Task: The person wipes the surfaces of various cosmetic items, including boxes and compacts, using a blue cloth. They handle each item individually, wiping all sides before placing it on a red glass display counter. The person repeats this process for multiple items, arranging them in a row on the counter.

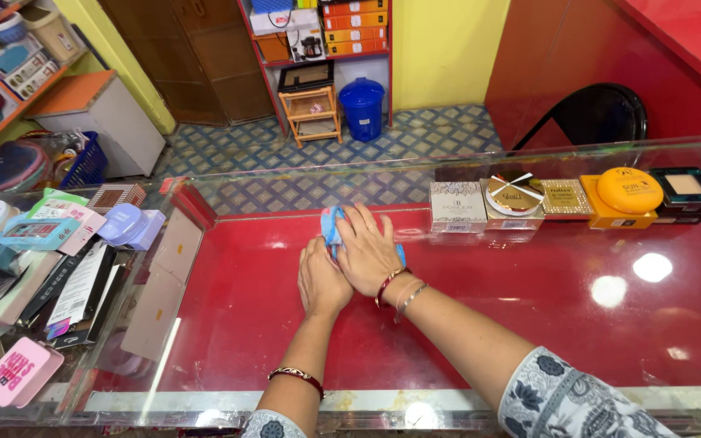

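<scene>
A small blue cloth [331, 225] lies on the glass counter top [529, 324] over a red shelf. My right hand [367, 250] rests flat on the cloth, pressing it down, fingers spread toward the far edge. My left hand [320, 281] lies flat beside it, its thumb side tucked partly under the right hand and touching the cloth's near edge. Both wrists wear bangles. Most of the cloth is hidden under my right palm.
Inside the case at the back right stand cosmetic boxes: a white box [457, 207], a round gold compact [513, 195], an orange round tin [629, 190]. Several cosmetic packs [58, 243] fill the left section. Beyond the counter are a blue bin [363, 108], a wooden stool [311, 113] and a black chair [598, 113].
</scene>
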